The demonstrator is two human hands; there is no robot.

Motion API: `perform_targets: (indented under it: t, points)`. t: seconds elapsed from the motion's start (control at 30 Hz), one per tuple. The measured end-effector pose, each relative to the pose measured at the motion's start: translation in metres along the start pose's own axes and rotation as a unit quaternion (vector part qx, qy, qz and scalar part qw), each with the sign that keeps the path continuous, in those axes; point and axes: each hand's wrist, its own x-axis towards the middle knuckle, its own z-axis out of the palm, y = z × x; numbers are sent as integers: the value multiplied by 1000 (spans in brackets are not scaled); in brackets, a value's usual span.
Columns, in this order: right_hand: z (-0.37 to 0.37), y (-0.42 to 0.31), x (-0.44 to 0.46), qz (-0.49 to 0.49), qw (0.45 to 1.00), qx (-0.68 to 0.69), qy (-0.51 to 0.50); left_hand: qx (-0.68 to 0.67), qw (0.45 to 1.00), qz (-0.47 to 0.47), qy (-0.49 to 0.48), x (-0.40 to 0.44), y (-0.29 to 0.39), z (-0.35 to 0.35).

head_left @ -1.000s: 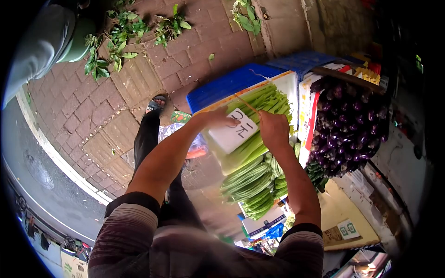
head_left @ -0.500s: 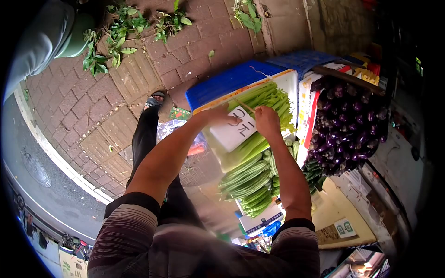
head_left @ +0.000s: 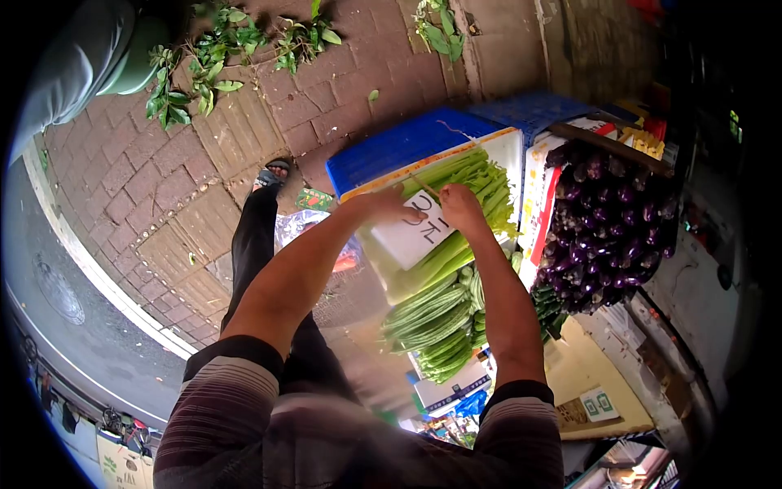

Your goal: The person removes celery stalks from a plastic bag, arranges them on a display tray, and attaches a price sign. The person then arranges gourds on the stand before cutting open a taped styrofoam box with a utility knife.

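As the right hand (head_left: 461, 204) now sits farther left, closer to the left hand (head_left: 383, 205), less of the thin tan strip (head_left: 425, 185) (cord or stick, unresolved) shows between them. Judged: handling is now concentrated near the upper edge of the flat white card with black writing (head_left: 405, 242), itself little shifted. Location: both at centre of frame, over long pale-green leafy stalks (head_left: 489, 175). Orientation: strip's long axis slants upper left to lower right, lower end at the right hand. Card's line of writing slants likewise; its long axis uncertain, one end covered. Fingers: right curled tightly together, apparently pinching the strip; left blurred, thumb lying on the card, cannot tell how the others stand.
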Motion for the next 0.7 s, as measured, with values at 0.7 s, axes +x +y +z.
perform_targets:
  t: [0.7]
  points:
    - [28, 23, 64, -153, 977, -111, -103, 44, 999, -12, 5, 5, -10, -4]
